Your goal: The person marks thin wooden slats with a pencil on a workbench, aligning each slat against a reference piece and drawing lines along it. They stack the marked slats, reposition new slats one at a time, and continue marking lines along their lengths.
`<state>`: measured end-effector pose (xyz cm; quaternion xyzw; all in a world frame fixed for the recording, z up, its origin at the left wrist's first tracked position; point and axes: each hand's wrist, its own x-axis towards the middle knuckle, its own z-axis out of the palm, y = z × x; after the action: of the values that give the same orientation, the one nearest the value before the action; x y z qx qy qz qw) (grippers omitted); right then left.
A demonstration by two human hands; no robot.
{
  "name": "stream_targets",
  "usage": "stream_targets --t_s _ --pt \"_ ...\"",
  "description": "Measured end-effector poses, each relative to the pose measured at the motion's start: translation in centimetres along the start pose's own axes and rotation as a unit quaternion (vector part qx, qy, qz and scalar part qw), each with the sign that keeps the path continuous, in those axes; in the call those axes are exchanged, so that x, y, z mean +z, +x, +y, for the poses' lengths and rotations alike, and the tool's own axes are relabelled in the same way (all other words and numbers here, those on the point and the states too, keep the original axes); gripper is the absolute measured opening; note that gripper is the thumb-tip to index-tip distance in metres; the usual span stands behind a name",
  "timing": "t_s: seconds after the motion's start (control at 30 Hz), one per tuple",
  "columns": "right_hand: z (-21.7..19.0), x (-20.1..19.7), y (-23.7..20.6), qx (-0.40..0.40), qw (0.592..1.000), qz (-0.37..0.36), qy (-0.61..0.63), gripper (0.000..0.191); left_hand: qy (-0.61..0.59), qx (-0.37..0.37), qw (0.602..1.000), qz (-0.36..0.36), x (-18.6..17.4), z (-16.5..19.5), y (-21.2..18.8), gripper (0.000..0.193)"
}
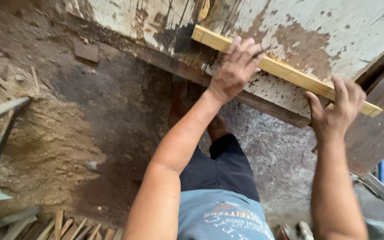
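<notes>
Two bare hands press on one pale wooden strip (285,71), which lies slantwise on a worn table (334,31) with flaking white paint and brown patches. The left hand (235,66) lies flat over the strip near its upper end, fingers spread wide and pointing away from the person. The right hand (338,109) sits further down the strip, near its lower end, with the thumb hooked under the near edge and the fingers curled over the top, so it grips the strip. Below the strip, a dark rusty rail (254,100) runs along the edge of the table. Well apart from the strip, at the bottom left, a row of short wood offcuts (74,229) lies on the dirt floor (90,120), beside a heap of sawdust (36,146). A small flat brown block (86,50) lies on the floor left of the strip's upper end.
</notes>
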<state>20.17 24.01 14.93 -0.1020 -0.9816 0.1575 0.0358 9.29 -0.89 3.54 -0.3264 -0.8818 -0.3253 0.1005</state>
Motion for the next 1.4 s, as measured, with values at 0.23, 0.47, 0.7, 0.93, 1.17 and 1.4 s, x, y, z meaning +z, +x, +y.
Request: stream_targets --t_s 0.23,0.47,0.7,0.93,1.17,1.4 --pt "6.4 2.1 1.4 -0.104 0.993 -0.058 -0.021 0.036 -0.006 -0.022 0.999 0.032 0.9 -2.9 -0.4 0.059" --pt "8.8 2.7 1.7 -0.118 0.99 -0.069 -0.02 0.045 -0.02 -0.002 0.998 0.061 2.2 -4.4 1.1 0.062" --pt "7.3 2.9 2.9 -0.126 0.99 -0.065 -0.015 0.038 -0.035 0.001 0.997 0.063 0.6 -5.3 1.8 0.062" --pt "7.5 2.8 3.6 -0.133 0.989 -0.067 -0.012 0.037 -0.04 -0.002 0.997 0.073 1.1 -5.6 2.6 0.06" --pt "8.3 3.0 3.7 -0.119 0.99 -0.076 -0.014 0.045 -0.032 0.001 0.997 0.075 2.1 -5.9 2.8 0.057" --pt "8.6 3.0 3.7 -0.112 0.99 -0.077 -0.022 0.044 -0.032 0.003 0.996 0.083 2.2 -6.1 3.0 0.055"
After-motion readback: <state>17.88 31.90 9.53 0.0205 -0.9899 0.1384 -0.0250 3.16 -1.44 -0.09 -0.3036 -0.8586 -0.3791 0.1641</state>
